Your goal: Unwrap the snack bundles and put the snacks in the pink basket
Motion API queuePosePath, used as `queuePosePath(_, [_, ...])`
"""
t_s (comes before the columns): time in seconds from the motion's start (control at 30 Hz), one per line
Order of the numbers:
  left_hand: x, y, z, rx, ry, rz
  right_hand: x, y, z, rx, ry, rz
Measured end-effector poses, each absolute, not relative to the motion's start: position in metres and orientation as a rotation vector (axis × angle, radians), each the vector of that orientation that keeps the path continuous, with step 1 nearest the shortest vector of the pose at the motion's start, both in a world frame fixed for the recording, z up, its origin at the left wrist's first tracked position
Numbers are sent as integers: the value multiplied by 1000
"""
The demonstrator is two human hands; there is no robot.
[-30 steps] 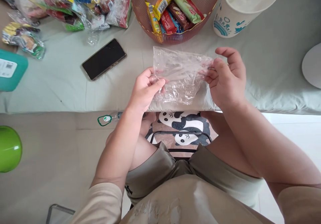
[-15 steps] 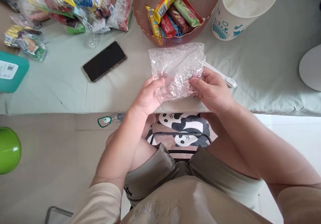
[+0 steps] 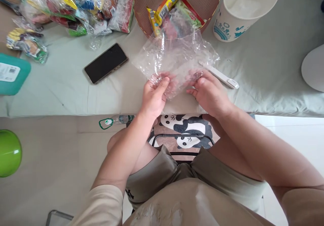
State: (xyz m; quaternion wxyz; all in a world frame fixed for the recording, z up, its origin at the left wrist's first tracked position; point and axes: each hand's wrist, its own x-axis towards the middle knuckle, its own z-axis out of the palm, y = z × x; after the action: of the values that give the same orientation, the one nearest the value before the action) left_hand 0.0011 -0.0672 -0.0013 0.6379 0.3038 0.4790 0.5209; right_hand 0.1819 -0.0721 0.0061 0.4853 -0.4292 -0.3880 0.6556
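A crinkled clear plastic bag [image 3: 174,57] is stretched between my hands above the table's front edge. My left hand [image 3: 155,94] pinches its lower left part, thumb on top. On the other side, my right hand [image 3: 209,89] grips the lower right part with curled fingers, some of them seen through the film. The bag's far edge overlaps the near rim of a pinkish ribbed bowl [image 3: 141,16] that holds several wrapped snack bars [image 3: 167,4]. Partly under the bag, beside my right hand, lies a white box-cutter-like tool [image 3: 225,77].
Left of the bag lies a black phone [image 3: 106,64]. Packaged snacks [image 3: 76,6] are heaped at the back left, near a teal box [image 3: 15,79]. A white patterned paper bucket [image 3: 227,25] stands right of the bowl. Below the table are a plastic bottle [image 3: 125,119] and a green object [image 3: 8,153].
The plastic bag has been turned and spread wider, and its far edge now covers part of the bowl and snacks. My left hand has shifted slightly right.
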Motion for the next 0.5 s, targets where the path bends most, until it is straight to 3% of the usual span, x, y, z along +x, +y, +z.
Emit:
queuePosePath(0.3, [8, -75, 8, 778, 937, 1110, 187, -66, 7, -1128, -893, 1355])
queuePosePath(0.5, [-17, -55, 23, 817, 988, 856, 201, -66, 10, -1137, -905, 1647])
